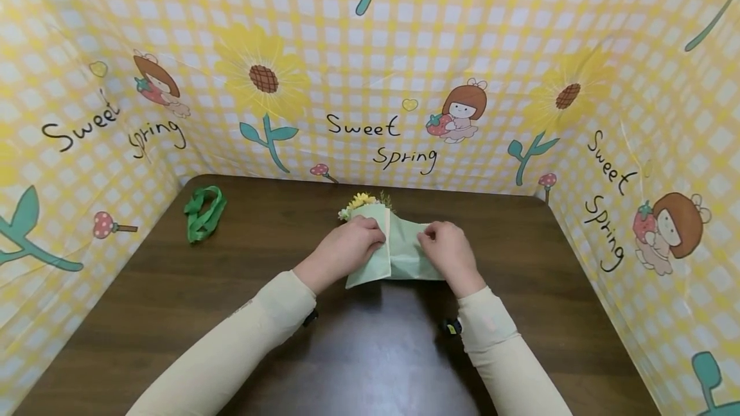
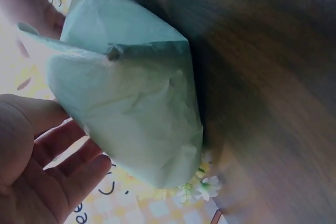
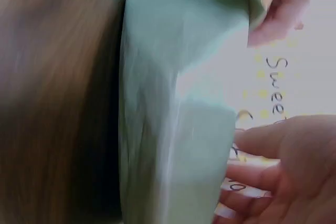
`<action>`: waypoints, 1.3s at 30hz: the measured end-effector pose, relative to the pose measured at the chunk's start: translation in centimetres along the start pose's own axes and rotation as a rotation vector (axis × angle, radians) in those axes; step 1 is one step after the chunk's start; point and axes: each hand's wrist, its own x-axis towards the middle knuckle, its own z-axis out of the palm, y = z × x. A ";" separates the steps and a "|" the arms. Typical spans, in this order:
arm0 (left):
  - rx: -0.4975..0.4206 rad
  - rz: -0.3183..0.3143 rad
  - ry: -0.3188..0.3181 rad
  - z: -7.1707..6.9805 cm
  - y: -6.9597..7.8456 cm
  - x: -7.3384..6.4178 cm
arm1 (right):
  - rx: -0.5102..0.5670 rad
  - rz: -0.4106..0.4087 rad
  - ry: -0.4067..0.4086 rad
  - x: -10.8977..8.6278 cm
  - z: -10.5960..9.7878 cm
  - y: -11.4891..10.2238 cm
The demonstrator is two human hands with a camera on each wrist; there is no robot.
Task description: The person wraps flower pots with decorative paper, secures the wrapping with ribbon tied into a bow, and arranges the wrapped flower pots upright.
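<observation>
A sheet of pale green wrapping paper (image 1: pixel 405 249) stands folded around a small bunch of flowers on the table. Yellow and white flowers (image 1: pixel 362 200) peek out beyond the paper's far left edge; in the left wrist view a white flower (image 2: pixel 208 188) shows at its lower end. My left hand (image 1: pixel 349 246) holds the left flap, its fingertips near the flap's inner edge. On the other side, my right hand (image 1: pixel 449 252) pinches the paper's upper right edge between thumb and fingers. The stems are hidden inside the paper.
A loosely coiled green ribbon (image 1: pixel 205 214) lies at the far left of the brown wooden table (image 1: pixel 370 352). A yellow checked cloth (image 1: pixel 358 69) with printed flowers and lettering walls in the table's back and both sides.
</observation>
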 end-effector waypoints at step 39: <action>0.078 -0.188 0.075 1.6 2.6 0.7 | 0.441 0.400 -0.161 -0.7 -0.1 8.4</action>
